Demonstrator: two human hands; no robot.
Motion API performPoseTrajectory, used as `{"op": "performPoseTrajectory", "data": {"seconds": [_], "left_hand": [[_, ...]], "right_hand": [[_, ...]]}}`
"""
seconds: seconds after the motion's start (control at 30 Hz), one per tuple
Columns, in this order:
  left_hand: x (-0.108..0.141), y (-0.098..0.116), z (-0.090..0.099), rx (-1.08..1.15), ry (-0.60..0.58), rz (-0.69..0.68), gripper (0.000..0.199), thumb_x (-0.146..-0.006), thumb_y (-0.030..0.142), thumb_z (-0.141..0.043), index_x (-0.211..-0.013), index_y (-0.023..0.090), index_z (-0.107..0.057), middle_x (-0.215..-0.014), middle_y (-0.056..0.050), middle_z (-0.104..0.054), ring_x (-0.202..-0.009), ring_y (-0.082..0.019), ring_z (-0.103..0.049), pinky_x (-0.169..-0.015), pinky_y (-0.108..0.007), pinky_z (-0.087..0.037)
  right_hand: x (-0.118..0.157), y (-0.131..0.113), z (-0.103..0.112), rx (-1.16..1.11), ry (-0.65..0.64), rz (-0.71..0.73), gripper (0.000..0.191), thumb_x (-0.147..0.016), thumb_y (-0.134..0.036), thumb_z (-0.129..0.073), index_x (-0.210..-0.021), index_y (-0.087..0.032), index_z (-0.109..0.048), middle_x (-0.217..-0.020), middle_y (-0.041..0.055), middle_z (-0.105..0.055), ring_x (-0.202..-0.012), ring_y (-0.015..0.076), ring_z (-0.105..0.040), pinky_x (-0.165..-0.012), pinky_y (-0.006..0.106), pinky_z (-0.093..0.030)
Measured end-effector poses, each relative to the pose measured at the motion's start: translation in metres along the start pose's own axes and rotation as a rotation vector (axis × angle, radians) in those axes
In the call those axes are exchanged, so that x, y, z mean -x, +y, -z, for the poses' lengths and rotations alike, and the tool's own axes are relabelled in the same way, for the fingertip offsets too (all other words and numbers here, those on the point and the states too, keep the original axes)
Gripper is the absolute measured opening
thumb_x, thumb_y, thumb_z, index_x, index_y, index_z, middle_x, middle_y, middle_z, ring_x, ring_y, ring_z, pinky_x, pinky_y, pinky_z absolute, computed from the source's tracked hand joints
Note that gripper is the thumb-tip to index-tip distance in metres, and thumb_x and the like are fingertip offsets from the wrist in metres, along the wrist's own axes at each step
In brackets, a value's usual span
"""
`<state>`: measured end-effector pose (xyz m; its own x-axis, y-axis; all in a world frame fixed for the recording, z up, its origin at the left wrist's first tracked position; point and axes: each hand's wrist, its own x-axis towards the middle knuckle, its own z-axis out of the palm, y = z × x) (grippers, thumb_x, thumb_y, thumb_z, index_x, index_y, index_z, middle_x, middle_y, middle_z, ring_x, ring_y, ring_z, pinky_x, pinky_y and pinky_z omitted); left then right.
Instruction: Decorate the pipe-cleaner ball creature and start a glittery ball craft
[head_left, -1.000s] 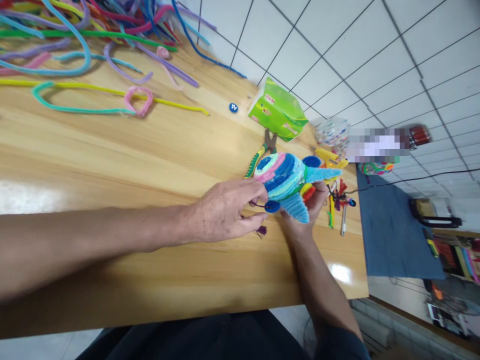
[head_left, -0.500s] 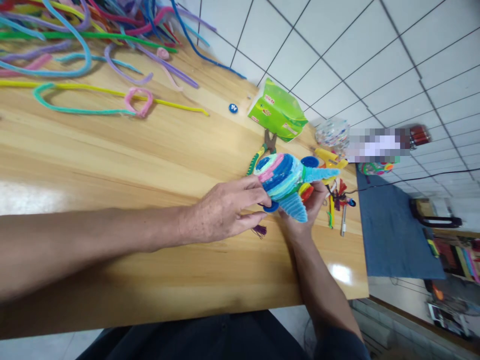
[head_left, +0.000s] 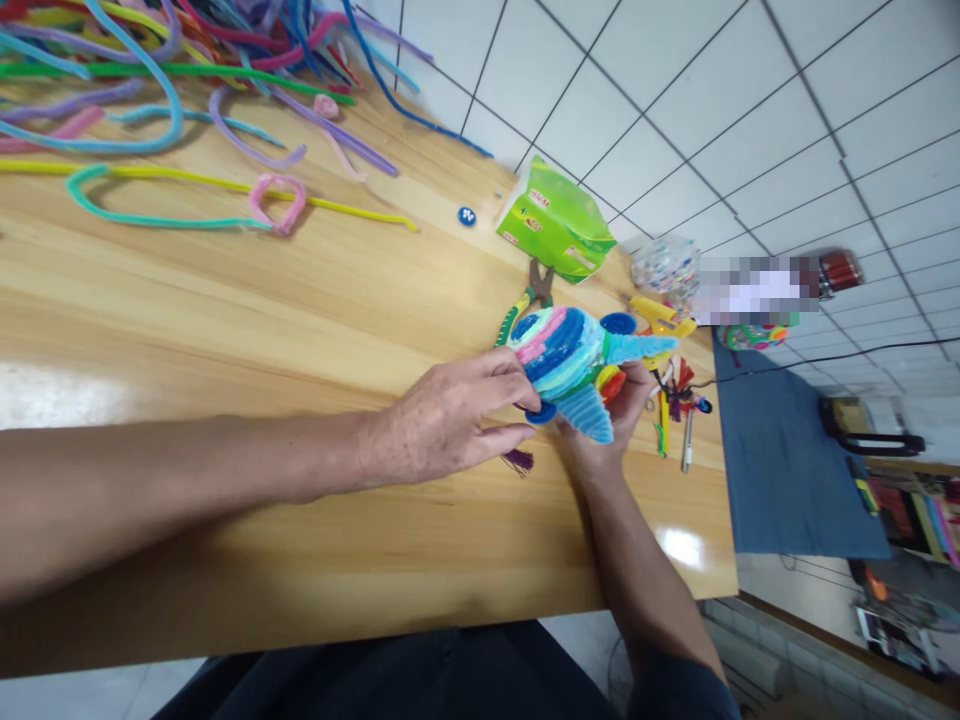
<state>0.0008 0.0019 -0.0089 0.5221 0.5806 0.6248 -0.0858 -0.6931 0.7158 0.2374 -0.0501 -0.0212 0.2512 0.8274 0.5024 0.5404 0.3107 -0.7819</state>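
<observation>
- Fingers of the left hand [head_left: 442,425] curled against the striped toy [head_left: 566,345] at its near blue disc [head_left: 541,414], thumb beside it; whether they pinched the disc could not be told.
- Right hand [head_left: 604,440] fingers, partly hidden, wrapped the toy's far-right underside, holding it over the tabletop [head_left: 450,540].
- A broad stretch of wood separated both hands from the front edge; the right edge, bordering blue cloth [head_left: 780,470], lay nearer the right hand.
- Pliers [head_left: 517,315] sat close behind the toy, reaching toward a green packet [head_left: 559,220].
- Tassels [head_left: 679,385] and a pen [head_left: 688,442] crowded the right; pipe cleaners [head_left: 150,70] heaped far left.
</observation>
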Motion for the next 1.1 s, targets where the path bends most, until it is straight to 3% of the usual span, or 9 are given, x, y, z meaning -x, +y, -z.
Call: {"op": "performPoseTrajectory", "data": {"seconds": [0.23,0.57,0.8,1.1], "left_hand": [[0.000,-0.001,0.000,0.001,0.007,0.001,0.001,-0.102,0.019,-0.072,-0.102,0.019,-0.073,-0.103,-0.006,-0.072,-0.097,-0.016,-0.073,-0.084,-0.027,-0.061],[-0.001,0.001,0.001,0.007,-0.009,0.021,0.004,-0.101,0.019,-0.072,-0.104,0.019,-0.070,-0.103,-0.006,-0.074,-0.098,-0.018,-0.072,-0.084,-0.029,-0.060],[-0.001,-0.003,0.002,-0.027,-0.035,0.048,0.013,-0.098,0.019,-0.076,-0.108,0.019,-0.067,-0.106,-0.006,-0.074,-0.101,-0.019,-0.072,-0.086,-0.031,-0.060],[-0.007,-0.011,-0.002,0.084,-0.022,0.248,0.043,-0.086,0.021,-0.081,-0.123,0.022,-0.060,-0.120,-0.006,-0.070,-0.088,-0.015,-0.070,-0.079,-0.031,-0.064]], "right_hand": [[-0.002,-0.005,-0.001,0.065,0.004,-0.057,0.092,-0.058,-0.067,-0.097,-0.127,-0.033,-0.046,-0.123,0.0067,-0.062,-0.119,0.0335,-0.068,-0.111,0.062,-0.054],[-0.001,-0.007,-0.004,0.063,0.020,-0.049,0.092,-0.061,-0.069,-0.095,-0.130,-0.032,-0.047,-0.124,0.0081,-0.062,-0.125,0.0348,-0.066,-0.114,0.064,-0.053],[-0.003,-0.010,-0.003,0.048,0.019,-0.033,0.086,-0.064,-0.062,-0.095,-0.130,-0.032,-0.048,-0.128,0.0089,-0.061,-0.136,0.0359,-0.061,-0.117,0.062,-0.051],[-0.016,-0.021,-0.001,0.026,-0.032,-0.101,0.083,-0.071,-0.052,-0.092,-0.137,-0.031,-0.046,-0.137,0.0108,-0.060,-0.126,0.0308,-0.067,-0.107,0.054,-0.059]]}}
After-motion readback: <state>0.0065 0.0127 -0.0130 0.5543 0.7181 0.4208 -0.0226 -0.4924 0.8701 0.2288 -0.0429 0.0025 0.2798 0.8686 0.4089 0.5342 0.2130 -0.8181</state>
